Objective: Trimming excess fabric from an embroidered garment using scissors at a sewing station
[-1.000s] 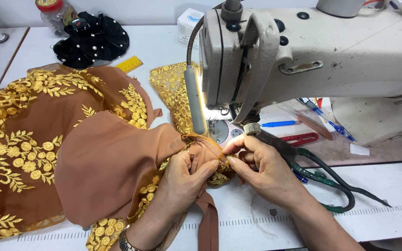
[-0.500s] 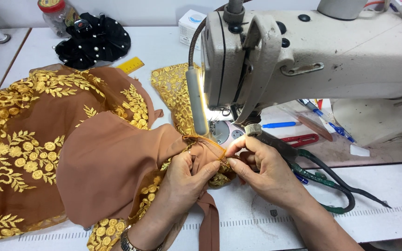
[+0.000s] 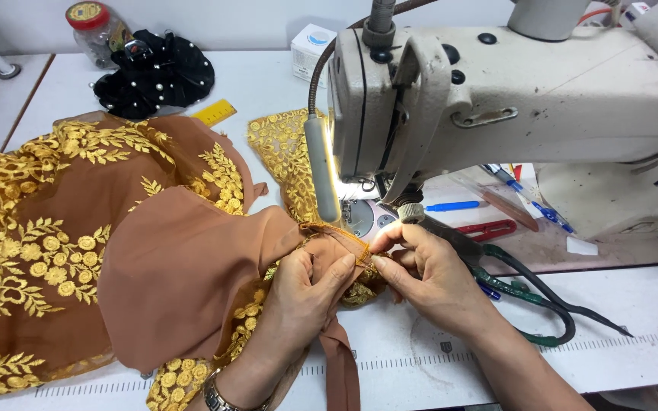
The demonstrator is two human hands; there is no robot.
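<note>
Both hands, left hand [image 3: 310, 285] and right hand [image 3: 428, 278], pinch the brown fabric's [image 3: 192, 266] folded edge just before the sewing machine [image 3: 542, 106].

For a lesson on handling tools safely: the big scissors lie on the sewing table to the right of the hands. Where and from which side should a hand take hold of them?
Grip the scissors by the green loop handles nearest the right hand, coming from the left front. The dark blades taper to a point aimed right, toward the table's edge, so reaching from that side probably risks the tip. The scissors lie flat, leaving the loops free for fingers.
</note>
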